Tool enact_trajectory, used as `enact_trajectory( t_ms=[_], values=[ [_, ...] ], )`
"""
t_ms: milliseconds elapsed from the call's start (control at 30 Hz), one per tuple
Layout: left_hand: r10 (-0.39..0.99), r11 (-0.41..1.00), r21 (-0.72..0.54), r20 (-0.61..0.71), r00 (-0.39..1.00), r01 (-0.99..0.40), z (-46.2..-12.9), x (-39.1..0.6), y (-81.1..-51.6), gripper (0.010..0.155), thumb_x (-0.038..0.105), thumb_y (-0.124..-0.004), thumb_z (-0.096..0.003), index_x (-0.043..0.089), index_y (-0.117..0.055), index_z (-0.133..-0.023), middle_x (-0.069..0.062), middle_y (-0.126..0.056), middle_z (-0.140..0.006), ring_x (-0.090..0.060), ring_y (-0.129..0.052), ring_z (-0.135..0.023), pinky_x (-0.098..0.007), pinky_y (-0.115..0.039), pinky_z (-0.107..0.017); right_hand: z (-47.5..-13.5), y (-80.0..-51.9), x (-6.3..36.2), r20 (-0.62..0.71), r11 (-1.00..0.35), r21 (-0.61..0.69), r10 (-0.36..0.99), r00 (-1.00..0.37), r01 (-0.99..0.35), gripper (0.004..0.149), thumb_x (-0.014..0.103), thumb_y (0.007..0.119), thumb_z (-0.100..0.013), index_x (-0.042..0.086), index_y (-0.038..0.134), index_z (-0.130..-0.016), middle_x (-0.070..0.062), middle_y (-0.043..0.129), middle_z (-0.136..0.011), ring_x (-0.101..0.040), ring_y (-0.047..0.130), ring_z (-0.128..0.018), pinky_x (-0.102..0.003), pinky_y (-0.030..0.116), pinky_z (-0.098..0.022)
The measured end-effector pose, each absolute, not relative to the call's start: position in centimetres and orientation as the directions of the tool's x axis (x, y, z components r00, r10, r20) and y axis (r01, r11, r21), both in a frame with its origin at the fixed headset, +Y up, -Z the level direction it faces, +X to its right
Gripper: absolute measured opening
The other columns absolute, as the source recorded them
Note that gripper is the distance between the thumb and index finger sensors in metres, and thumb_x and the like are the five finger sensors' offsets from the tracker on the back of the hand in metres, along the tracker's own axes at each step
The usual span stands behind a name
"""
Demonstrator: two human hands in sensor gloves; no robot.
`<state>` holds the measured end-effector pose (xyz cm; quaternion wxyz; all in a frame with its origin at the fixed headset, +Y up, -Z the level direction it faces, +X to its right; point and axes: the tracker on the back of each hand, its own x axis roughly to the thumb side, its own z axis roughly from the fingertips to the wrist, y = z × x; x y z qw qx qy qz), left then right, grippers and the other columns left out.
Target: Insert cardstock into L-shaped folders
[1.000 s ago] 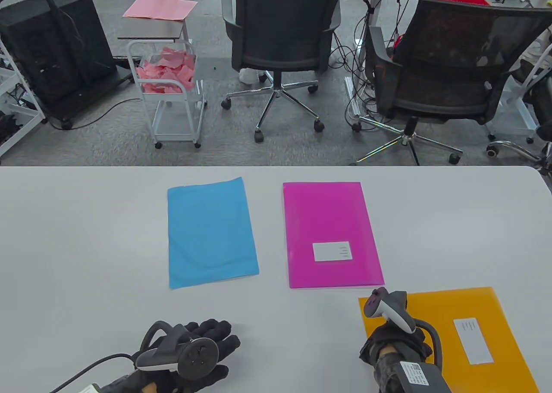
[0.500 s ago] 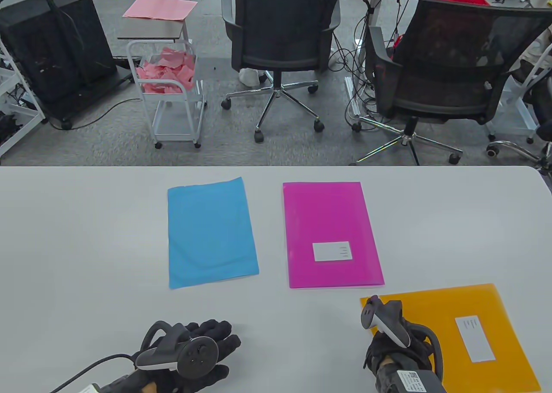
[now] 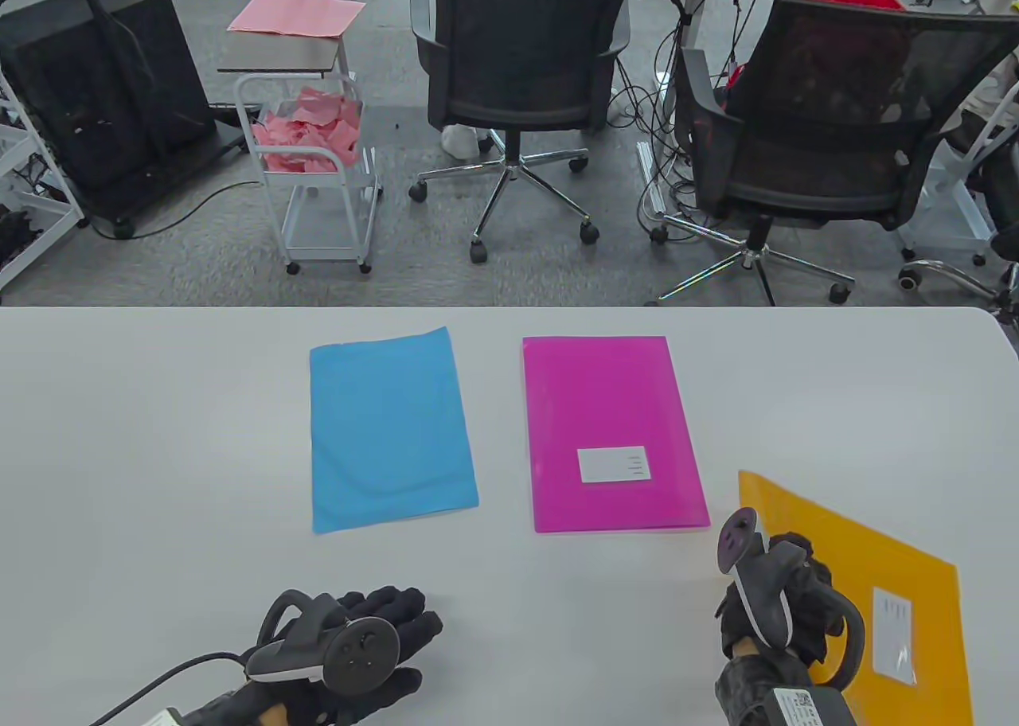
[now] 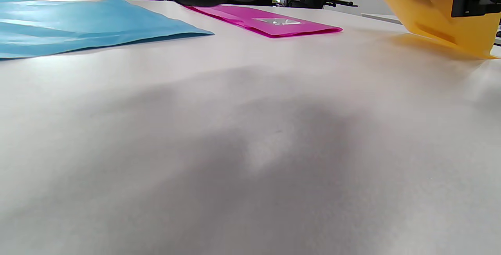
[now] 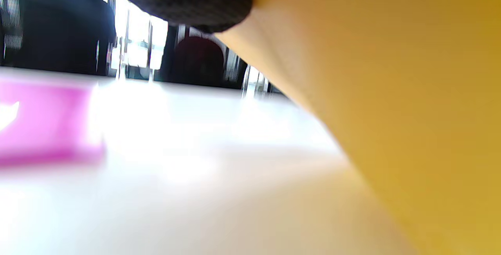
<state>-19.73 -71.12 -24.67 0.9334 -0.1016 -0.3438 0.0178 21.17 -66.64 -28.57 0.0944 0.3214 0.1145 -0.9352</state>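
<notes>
Office floor beyond the white table (image 3: pixel 159 439): a black cabinet (image 3: pixel 103 97) at far left; a small dark side table (image 3: pixel 279 57) bearing pink sheets (image 3: pixel 296 14); below it a white wire cart (image 3: pixel 318 193) holding a heap of crumpled pink paper (image 3: pixel 306 133); two black swivel chairs (image 3: pixel 521 65) to the right.

Change since a second ago: the orange folder (image 3: pixel 884 583), then flat at the near right of the table, is now lifted and swung clockwise, its far corner raised close to the magenta folder's near right corner. The blue sheet, the magenta folder and the left hand have stayed put.

On the table, left to right:
- Left hand (image 3: pixel 374 646), near edge, palm down, fingers spread flat on the surface, holding nothing.
- Blue sheet (image 3: pixel 390 431), flat, left of centre, well clear of both hands.
- Magenta folder (image 3: pixel 613 431), flat, just beside the blue sheet, white label (image 3: pixel 614 464) facing up.
- Right hand (image 3: pixel 784 606), near right, gripping the orange folder along its left edge. The folder tilts up off the table, its white label (image 3: pixel 893 634) to the right of the hand. In the right wrist view a gloved fingertip (image 5: pixel 188 0) presses on the orange surface; in the left wrist view the folder's lower edge (image 4: pixel 450 43) meets the table.
</notes>
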Motion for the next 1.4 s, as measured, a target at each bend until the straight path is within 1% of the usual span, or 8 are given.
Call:
enact_trajectory(
  t_ms=[267,500,633,700,967,1167,1300,1400],
  values=[
    [0.528,0.843,-0.334,0.364,0.767,-0.421,-26.8,-23.3,-70.0,0.070,0.062,-0.057,-0.0429,0.027,-0.054,-0.104,-0.009,-0.070,-0.107,-0.037,-0.083,-0.094,-0.056,-0.070,-0.065,-24.6,-59.1,6.9,-0.024,-0.758,-0.616,-0.257,-0.966,0.216,0.060,0.037,0.076,-0.038,0.008,0.057,-0.086,-0.021,0.083,-0.083,-0.039,0.093,-0.066,-0.051,0.082,-0.042],
    [0.962,-0.090,-0.440,-0.269,0.036,-0.893,-29.1,-29.5,-73.2,0.091,0.075,-0.053,-0.0394,0.016,-0.039,-0.108,-0.018,-0.066,-0.107,-0.044,-0.083,-0.092,-0.059,-0.070,-0.063,-19.8,-65.1,-4.5,0.513,-0.732,-0.681,-0.481,-0.712,0.004,0.059,0.041,0.073,-0.038,0.014,0.055,-0.086,-0.013,0.083,-0.086,-0.032,0.094,-0.071,-0.048,0.083,-0.046],
    [0.929,-0.208,-0.443,-0.368,-0.034,-0.872,-29.6,-30.7,-74.3,0.094,0.074,-0.062,-0.0456,0.014,-0.026,-0.108,-0.014,-0.068,-0.106,-0.035,-0.092,-0.088,-0.052,-0.078,-0.062,-19.0,-67.5,-6.5,0.648,-0.788,-0.613,-0.465,-0.603,-0.051,0.058,0.043,0.073,-0.038,0.015,0.055,-0.086,-0.011,0.084,-0.086,-0.030,0.094,-0.072,-0.047,0.083,-0.047],
    [0.897,-0.264,-0.392,-0.435,-0.076,-0.881,-29.7,-30.8,-74.6,0.073,0.043,-0.070,-0.0526,0.014,-0.029,-0.107,-0.011,-0.076,-0.099,-0.027,-0.103,-0.077,-0.046,-0.085,-0.057,-19.1,-68.7,-6.8,0.697,-0.825,-0.563,-0.442,-0.565,-0.049,0.060,0.043,0.073,-0.037,0.014,0.055,-0.086,-0.013,0.083,-0.086,-0.031,0.094,-0.071,-0.047,0.083,-0.046],
    [0.930,-0.139,-0.181,-0.361,-0.065,-0.974,-29.8,-31.9,-74.4,0.058,0.027,-0.074,-0.0467,0.026,-0.053,-0.101,-0.004,-0.092,-0.084,-0.023,-0.114,-0.056,-0.040,-0.096,-0.043,-21.3,-71.8,-5.8,0.654,-0.879,-0.434,-0.457,-0.603,0.197,0.095,0.066,0.074,-0.029,0.025,0.024,-0.099,-0.015,0.046,-0.109,-0.039,0.068,-0.092,-0.053,0.073,-0.055],
    [0.942,-0.157,-0.141,-0.318,-0.105,-0.978,-29.6,-32.0,-74.4,0.057,0.027,-0.072,-0.0474,0.030,-0.051,-0.100,0.000,-0.089,-0.088,-0.023,-0.112,-0.062,-0.040,-0.094,-0.047,-27.3,-70.8,0.3,0.269,-0.976,0.053,0.218,-0.938,-0.211,0.102,0.072,0.065,-0.032,0.009,0.018,-0.097,-0.026,0.043,-0.105,-0.047,0.070,-0.085,-0.051,0.076,-0.049],
    [0.940,-0.219,-0.154,-0.300,-0.166,-0.964,-29.3,-30.8,-74.8,0.056,0.029,-0.070,-0.0477,0.033,-0.048,-0.100,0.007,-0.084,-0.093,-0.020,-0.108,-0.071,-0.039,-0.091,-0.055,-30.8,-74.2,5.2,-0.154,-0.495,0.410,0.790,-0.593,-0.766,0.098,0.062,0.072,-0.037,-0.001,0.023,-0.095,-0.032,0.054,-0.097,-0.049,0.074,-0.080,-0.052,0.078,-0.047],
    [0.921,-0.297,-0.168,-0.312,-0.235,-0.940,-29.0,-30.0,-75.7,0.055,0.030,-0.069,-0.0471,0.034,-0.049,-0.098,0.010,-0.081,-0.095,-0.015,-0.105,-0.078,-0.039,-0.088,-0.061,-31.6,-76.0,7.2,-0.416,-0.058,0.368,0.882,-0.220,-0.928,0.059,0.034,0.077,-0.042,0.012,0.053,-0.091,-0.014,0.087,-0.072,-0.036,0.093,-0.059,-0.047,0.083,-0.038]
  ],
)
